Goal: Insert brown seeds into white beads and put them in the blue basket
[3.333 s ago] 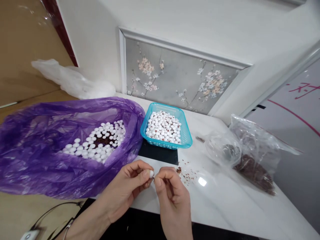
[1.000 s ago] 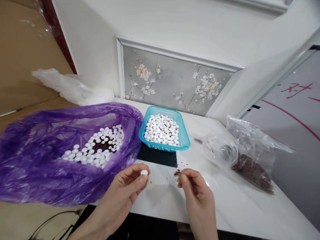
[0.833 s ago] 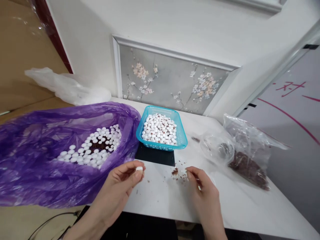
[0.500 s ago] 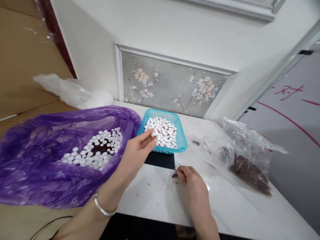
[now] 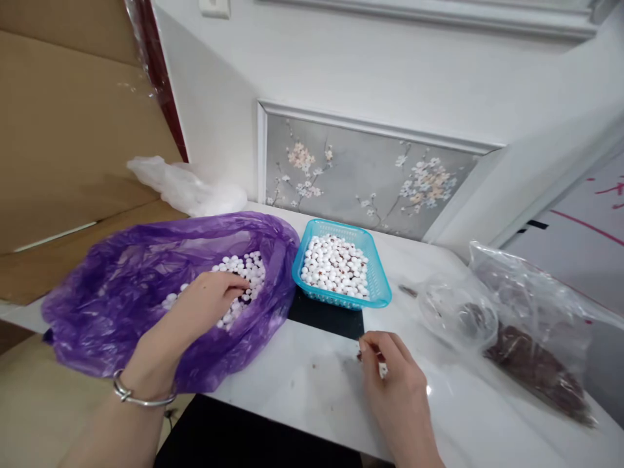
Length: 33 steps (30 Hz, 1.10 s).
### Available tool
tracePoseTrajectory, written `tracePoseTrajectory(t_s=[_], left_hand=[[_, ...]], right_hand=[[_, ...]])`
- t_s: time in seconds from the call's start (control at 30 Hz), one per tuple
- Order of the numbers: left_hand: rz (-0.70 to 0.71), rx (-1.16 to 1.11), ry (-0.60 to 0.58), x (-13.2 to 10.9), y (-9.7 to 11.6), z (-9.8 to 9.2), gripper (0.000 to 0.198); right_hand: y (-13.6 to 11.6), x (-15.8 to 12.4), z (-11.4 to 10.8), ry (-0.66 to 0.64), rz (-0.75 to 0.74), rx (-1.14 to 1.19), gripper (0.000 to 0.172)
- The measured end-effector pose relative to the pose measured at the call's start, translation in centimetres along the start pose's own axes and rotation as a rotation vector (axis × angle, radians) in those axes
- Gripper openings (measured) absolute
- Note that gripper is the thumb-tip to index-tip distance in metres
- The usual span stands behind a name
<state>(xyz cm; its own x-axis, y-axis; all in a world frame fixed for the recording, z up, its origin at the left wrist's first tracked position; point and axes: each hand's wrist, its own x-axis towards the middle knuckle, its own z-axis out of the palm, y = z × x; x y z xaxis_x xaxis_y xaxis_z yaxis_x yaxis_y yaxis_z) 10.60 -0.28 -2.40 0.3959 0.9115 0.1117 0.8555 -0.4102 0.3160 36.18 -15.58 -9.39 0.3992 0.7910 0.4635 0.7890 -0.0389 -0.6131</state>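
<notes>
My left hand (image 5: 214, 296) reaches into the purple plastic bag (image 5: 112, 305), fingertips bent together among small white balls (image 5: 253, 266). Whether a ball is between them is hidden. My right hand (image 5: 394, 374) rests on the white tabletop with thumb and fingers pinched at some small brown bits (image 5: 359, 356). A small white piece (image 5: 383, 370) shows under its curled fingers. Between and beyond the hands stands a blue plastic basket (image 5: 383, 279), holding many white balls (image 5: 334, 263) marked with brown spots.
To the right lie a clear plastic cup (image 5: 453, 309) on its side and a clear bag of brown material (image 5: 541, 364). A black flat piece (image 5: 326, 317) sits under the basket's front. White plastic film (image 5: 195, 188) lies behind the purple bag, beside cardboard (image 5: 78, 130).
My left hand has moved from over the blue basket left and down into the purple bag. My right hand stays pinched near the brown bits. The view has shifted left.
</notes>
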Motion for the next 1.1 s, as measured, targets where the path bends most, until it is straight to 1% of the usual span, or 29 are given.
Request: tracePoseTrajectory(t_s=[0.1, 0.2, 0.27, 0.37, 0.53, 0.63, 0.73, 0.83, 0.93, 1.03, 1.1], left_hand=[[-0.007, 0.021, -0.064, -0.6, -2.0, 0.5, 0.038], [0.023, 0.023, -0.088, -0.9, -2.7, 1.4, 0.037], [0.055, 0.017, -0.096, -1.0, -2.8, 1.7, 0.036], [0.088, 0.005, -0.108, -1.0, -2.7, 1.6, 0.034], [0.167, -0.034, -0.139, -1.1, -2.1, 0.9, 0.031], [0.176, -0.031, -0.137, -1.0, -1.7, 1.1, 0.027], [0.156, -0.026, -0.109, -0.8, -1.5, 1.3, 0.026], [0.143, -0.021, -0.071, -0.6, -1.6, 1.5, 0.029], [0.137, -0.016, -0.06, -0.7, -1.8, 1.5, 0.03], [0.141, -0.017, -0.062, -0.9, -2.1, 1.4, 0.032], [0.121, -0.042, -0.048, -1.1, -2.1, 1.4, 0.031]], right_hand=[[-0.8, -0.3, 0.9, -0.033, -0.04, 0.029, 0.017], [-1.1, -0.9, 1.9, -0.053, -0.04, 0.02, 0.017], [-1.1, -1.3, 2.6, -0.056, -0.045, 0.005, 0.017], [-1.1, -1.6, 3.1, -0.066, -0.091, -0.019, 0.018], [-1.1, -1.3, 3.2, -0.103, -0.202, -0.126, 0.023], [-1.2, -1.0, 3.1, -0.141, -0.233, -0.151, 0.025], [-1.2, -1.1, 3.2, -0.13, -0.206, -0.122, 0.026], [-1.2, -1.3, 3.2, -0.145, -0.094, -0.067, 0.022], [-1.4, -1.4, 3.1, -0.175, 0.009, -0.019, 0.019], [-1.4, -1.4, 3.0, -0.174, 0.02, 0.023, 0.018], [-1.4, -1.5, 3.0, -0.166, 0.017, 0.04, 0.018]])
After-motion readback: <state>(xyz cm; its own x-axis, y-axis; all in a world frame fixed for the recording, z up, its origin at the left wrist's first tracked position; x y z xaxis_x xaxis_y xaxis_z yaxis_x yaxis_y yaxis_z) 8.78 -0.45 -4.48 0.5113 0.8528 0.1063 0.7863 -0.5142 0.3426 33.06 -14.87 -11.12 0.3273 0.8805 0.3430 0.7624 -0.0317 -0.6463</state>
